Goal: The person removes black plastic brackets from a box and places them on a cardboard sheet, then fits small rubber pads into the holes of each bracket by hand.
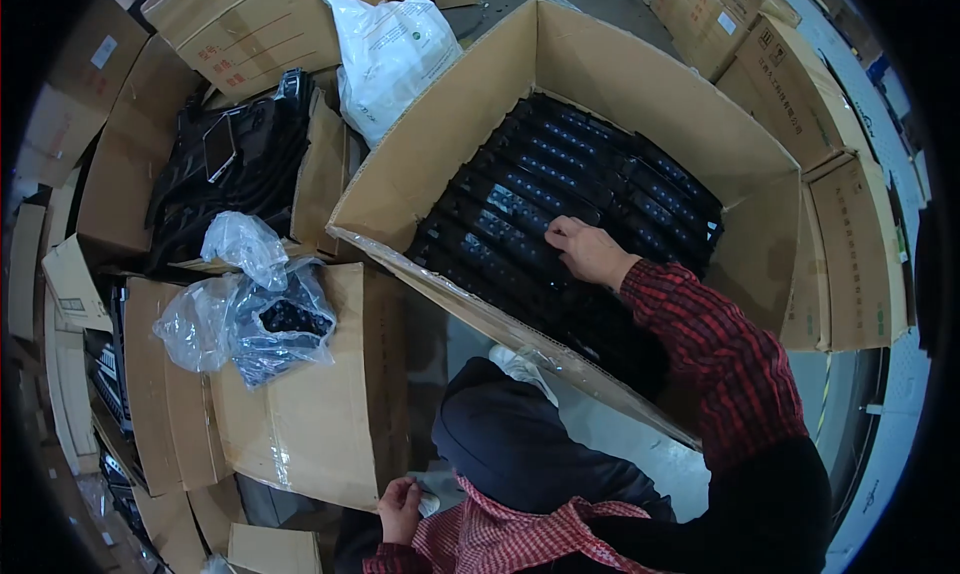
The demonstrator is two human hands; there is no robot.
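Left of the big box (650,84) there's a clear bag (250,339) on a carton (310,424). Left hand (400,511) is below-left of the box, fingers curled, can't tell if it's gripping anything. Black parts (500,214) sit in rows inside the box, right hand (595,252) at them, fingers bunched, pinch unclear. Looks like the handling-parts-in-place step; next move calls for a careful edge grip, imo.
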